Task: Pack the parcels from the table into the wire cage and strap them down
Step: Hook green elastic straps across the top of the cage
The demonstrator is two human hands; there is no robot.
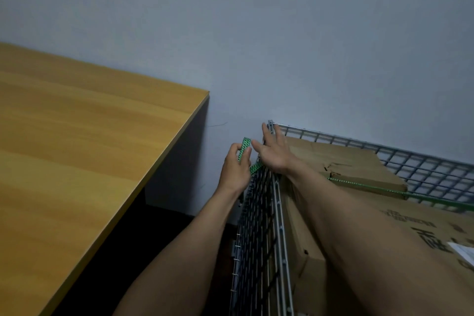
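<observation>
L hand (234,168) on green-blk strap (245,143)

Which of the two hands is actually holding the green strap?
The left hand pinches the green strap; the right hand has straight fingers, against the wire cage corner.

One table (77,149), one wire cage (259,226) and one green strap (245,149) were there. So were two brown cardboard parcels (346,161) (410,226) and two bare hands (234,170) (273,154).
</observation>
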